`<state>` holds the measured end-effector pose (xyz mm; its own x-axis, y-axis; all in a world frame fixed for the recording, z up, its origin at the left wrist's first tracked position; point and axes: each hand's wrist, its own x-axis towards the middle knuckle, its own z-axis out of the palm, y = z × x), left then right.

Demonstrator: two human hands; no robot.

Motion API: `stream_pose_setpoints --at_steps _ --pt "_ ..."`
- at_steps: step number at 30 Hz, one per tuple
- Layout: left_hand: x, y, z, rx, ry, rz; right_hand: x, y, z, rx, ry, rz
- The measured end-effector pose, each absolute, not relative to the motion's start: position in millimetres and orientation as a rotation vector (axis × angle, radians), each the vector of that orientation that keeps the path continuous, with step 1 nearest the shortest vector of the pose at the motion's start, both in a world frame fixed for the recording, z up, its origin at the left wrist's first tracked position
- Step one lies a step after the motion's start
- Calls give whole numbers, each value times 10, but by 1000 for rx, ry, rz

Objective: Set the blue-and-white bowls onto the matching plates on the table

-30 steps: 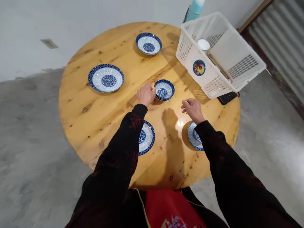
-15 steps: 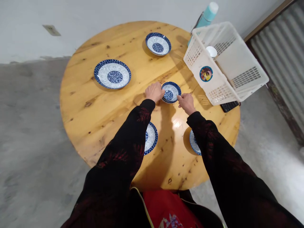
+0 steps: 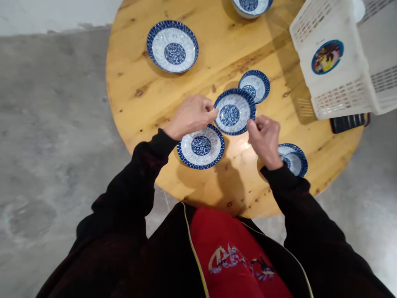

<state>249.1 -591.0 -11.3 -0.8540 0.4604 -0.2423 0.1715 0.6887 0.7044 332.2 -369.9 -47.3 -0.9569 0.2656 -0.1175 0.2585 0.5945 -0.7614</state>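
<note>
The blue-and-white dish (image 3: 235,111) is over the wooden desk (image 3: 133,62), pinched at its rim between your left grip (image 3: 190,116) and right grip (image 3: 263,140). If the glazed rim slips from your fingertips, it could strike the plate (image 3: 201,146) beside it.

White plastic basket (image 3: 350,70) on wooden table (image 3: 133,120)
</note>
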Motion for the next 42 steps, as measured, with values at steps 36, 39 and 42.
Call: stream_pose_setpoints --at_steps 36,39,42 --pt "3037 -6658 -944 367 2527 972 3815 -4402 -942 -435 -3033 1386" --pt "3041 -6652 -955 320 2506 1028 3826 -4412 -924 -444 -3034 1404" --pt "3052 -6658 -942 285 2481 1080 3844 -4417 -915 -435 -3032 1407"
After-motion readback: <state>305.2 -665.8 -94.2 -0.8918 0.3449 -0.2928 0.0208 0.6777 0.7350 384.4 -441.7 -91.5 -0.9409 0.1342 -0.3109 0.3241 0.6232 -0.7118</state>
